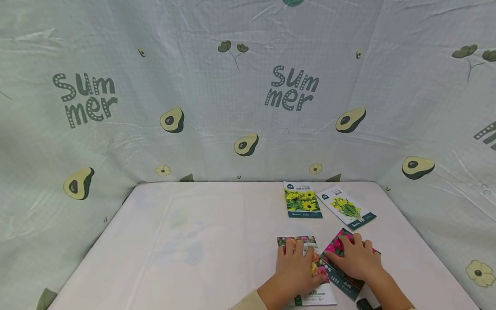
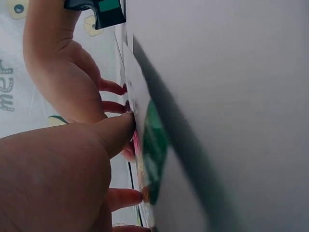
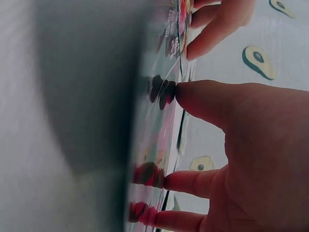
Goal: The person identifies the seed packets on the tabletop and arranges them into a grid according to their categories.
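Four flat flower-picture packets lie on the white table. My left hand rests with spread fingers on a packet with orange and pink flowers, thumb near its right side. Beside it, my right hand touches a packet with magenta flowers and a dark teal band, which lies tilted. In the right wrist view, the thumb and fingertips of the right hand touch the glossy face of the magenta packet. The left wrist view shows the left thumb on its packet, whose near edge stands slightly off the table.
Farther back lie a yellow-flower packet, set straight, and a white packet with a yellow bouquet, set aslant. A black device is by the right wrist. An avocado-print cloth hangs behind the table.
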`<state>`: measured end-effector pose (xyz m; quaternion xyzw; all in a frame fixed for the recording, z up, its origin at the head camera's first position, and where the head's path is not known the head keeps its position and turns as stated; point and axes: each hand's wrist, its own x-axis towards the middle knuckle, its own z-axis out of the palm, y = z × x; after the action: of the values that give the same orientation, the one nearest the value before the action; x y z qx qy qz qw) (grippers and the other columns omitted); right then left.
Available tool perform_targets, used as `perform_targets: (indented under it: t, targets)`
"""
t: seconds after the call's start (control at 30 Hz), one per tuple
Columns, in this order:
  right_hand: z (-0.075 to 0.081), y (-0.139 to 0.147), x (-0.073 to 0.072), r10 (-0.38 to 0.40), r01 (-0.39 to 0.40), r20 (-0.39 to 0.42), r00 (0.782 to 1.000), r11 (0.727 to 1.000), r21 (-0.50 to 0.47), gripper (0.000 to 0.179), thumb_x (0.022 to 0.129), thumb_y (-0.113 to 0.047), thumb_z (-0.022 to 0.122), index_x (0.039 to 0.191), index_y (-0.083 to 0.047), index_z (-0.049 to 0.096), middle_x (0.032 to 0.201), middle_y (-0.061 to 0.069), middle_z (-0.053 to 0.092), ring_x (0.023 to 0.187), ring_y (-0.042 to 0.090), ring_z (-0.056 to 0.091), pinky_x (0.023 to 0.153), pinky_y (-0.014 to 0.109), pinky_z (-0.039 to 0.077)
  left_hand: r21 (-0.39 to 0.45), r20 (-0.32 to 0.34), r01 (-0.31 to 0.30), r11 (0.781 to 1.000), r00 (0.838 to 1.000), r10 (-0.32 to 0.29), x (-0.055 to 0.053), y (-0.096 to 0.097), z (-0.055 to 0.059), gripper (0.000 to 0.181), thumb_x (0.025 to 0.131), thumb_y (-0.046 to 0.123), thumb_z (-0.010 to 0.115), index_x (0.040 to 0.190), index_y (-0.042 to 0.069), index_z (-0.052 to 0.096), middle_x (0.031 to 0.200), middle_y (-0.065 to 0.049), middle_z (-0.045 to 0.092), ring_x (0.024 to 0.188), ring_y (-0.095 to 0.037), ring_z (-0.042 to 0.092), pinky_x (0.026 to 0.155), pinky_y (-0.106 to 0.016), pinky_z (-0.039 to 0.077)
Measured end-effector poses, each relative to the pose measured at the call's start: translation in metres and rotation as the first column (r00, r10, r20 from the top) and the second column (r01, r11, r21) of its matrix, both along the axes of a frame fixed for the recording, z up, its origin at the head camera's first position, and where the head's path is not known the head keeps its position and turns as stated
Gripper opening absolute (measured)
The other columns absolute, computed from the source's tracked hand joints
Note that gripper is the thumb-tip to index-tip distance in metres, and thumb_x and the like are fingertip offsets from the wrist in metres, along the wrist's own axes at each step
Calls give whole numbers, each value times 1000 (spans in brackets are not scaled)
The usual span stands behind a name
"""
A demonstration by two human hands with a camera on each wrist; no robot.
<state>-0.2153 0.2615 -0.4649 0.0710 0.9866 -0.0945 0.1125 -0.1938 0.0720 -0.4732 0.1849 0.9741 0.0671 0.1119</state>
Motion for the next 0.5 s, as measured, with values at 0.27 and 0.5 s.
perform_targets:
  t: [0.27,0.5]
  targets:
    - [3,-1,-2,-8,8,5,1000,999,-31,110,78,-82,64,146,3,46,134,39,36,116,60,35,98,81,32,-7,9,-11,1000,1000,11,-2,0,4,79,82,82,60,150,45,45,162,9,36,149,-25,33,114,-54,36]
    - [0,-2,-1,-13,14,20,1000,999,-36,111,77,-83,64,143,4,47,132,39,37,116,61,34,97,84,31,-20,19,-28,999,999,28,-2,1,4,80,80,83,60,149,48,45,160,10,38,147,-24,35,114,-53,37]
